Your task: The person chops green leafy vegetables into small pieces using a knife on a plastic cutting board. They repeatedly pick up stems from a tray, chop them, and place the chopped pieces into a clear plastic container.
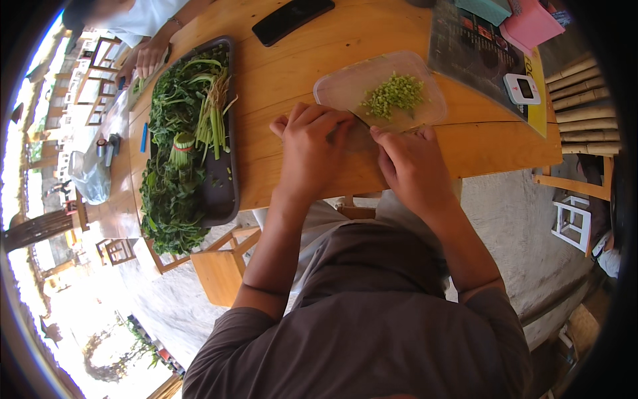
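Observation:
My right hand (pixel 415 163) is closed round a knife. Only a short dark stretch of its blade (pixel 359 120) shows, slanting up and left toward the fingers of my left hand (pixel 311 143). That hand is curled at the near left edge of a translucent cutting board (pixel 327 86); its fingertips are turned away, so what they pinch is hidden. A loose heap of finely chopped green stems (pixel 397 95) lies on the board, just beyond both hands.
To the left, a dark tray (pixel 224 189) holds leafy green bunches (pixel 173 193) and pale stalks (pixel 214 123). A black phone (pixel 292 20) lies at the far side. At right are a white timer (pixel 522 89) and a pink container (pixel 531 25). Another person's hand (pixel 151 58) works at far left.

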Demonstrator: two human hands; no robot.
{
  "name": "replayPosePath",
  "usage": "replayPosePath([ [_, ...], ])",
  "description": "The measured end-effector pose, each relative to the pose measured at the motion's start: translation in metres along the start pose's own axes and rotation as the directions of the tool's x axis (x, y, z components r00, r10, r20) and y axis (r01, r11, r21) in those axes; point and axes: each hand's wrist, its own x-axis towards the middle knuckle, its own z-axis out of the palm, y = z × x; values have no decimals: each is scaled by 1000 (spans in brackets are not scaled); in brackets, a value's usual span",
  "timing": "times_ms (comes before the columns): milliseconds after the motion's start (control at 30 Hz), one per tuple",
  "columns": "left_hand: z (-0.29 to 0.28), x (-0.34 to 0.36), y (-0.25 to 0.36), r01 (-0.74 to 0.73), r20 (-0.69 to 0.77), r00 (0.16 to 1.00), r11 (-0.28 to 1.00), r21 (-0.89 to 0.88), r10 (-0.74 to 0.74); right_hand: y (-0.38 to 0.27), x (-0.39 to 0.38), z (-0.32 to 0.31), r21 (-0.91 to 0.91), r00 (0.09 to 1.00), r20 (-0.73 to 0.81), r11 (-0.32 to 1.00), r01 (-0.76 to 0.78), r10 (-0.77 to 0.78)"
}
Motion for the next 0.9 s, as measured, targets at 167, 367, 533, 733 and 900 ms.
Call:
replayPosePath([
  [167,-3,-1,2,-13,-19,1000,1000,5,14,2,-6,0,-19,1000,-18,1000,-13,12],
  [367,-6,-1,1,-32,15,999,999,24,31,6,-9,3,-14,998,-64,1000,13,-14],
  [533,-8,-1,-6,-37,-11,999,998,55,37,6,-10,2,5,994,-106,1000,22,-22],
  [733,-3,2,-2,-54,4,999,997,57,54,5,-9,1,19,991,-126,999,39,-36],
  [900,-4,2,2,-58,22,998,996,64,56,5,-10,1,26,996,-85,999,25,-22],
])
